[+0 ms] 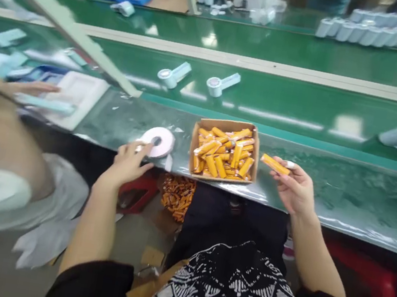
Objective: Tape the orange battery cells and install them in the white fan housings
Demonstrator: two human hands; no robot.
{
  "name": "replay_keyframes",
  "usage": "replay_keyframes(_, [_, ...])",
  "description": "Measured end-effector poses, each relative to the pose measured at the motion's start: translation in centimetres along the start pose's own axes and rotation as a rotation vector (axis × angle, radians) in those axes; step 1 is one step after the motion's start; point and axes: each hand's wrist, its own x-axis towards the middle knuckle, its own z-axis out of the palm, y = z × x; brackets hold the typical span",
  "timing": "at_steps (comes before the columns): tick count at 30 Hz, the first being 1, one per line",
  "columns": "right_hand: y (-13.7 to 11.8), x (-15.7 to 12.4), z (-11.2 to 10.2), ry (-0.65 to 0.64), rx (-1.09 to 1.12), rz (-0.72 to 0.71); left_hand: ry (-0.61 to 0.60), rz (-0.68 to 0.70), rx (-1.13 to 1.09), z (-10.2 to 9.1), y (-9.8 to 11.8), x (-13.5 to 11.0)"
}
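Note:
In my right hand [296,187] is an orange cylindrical battery [275,164], pinched between thumb and fingers just right of the box. A white band is wrapped round one finger of that hand. My left hand [129,163] rests at the near-left edge of a white roll of tape or labels [160,142], thumb and fingers apart, with something white on a finger. Between my hands stands an open cardboard box [192,155] full of similar orange batteries [222,155], lying in all directions.
Beyond the worktop [328,190] runs a green belt [286,102] carrying light-blue handheld devices [216,85]. A slanted post [96,53] rises at left, near a co-worker's arm [10,112] and a white tray [82,93]. Many more orange cells [177,195] lie below the table.

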Motion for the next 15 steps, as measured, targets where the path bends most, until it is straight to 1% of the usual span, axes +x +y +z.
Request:
replay_keyframes(2, [0.5,0.1,0.6,0.01,0.008,0.001,-0.082,-0.016,0.046,-1.3,0.0,0.8])
replay_keyframes(4, [1.0,0.2,1.1,0.033,-0.012,-0.026,-0.147,0.008,0.064,-2.0,-0.2,1.5])
replay_keyframes(7, [1.0,0.2,1.9,0.043,0.01,-0.065,-0.224,0.058,0.017,-2.3,-1.0,2.7])
replay_keyframes(9, [0.8,0.2,2.1,0.001,0.054,-0.036,-0.246,0.075,-0.033,-2.2,-1.4,3.6])
replay_keyframes(10, [0.6,0.1,2.2,-0.032,0.073,-0.003,-0.239,0.082,-0.052,-2.1,-1.4,4.0])
replay_keyframes(12, [0.5,-0.3,2.4,-0.1,0.091,0.07,-0.164,0.114,-0.083,-2.1,-0.8,4.1])
replay_keyframes(13, [0.5,-0.7,2.6,-0.134,0.091,0.103,-0.089,0.144,-0.1,-2.2,-0.2,3.8])
replay_keyframes(15, [0.6,-1.6,3.3,-0.226,0.066,0.147,0.125,0.226,-0.147,-2.5,1.9,2.3])
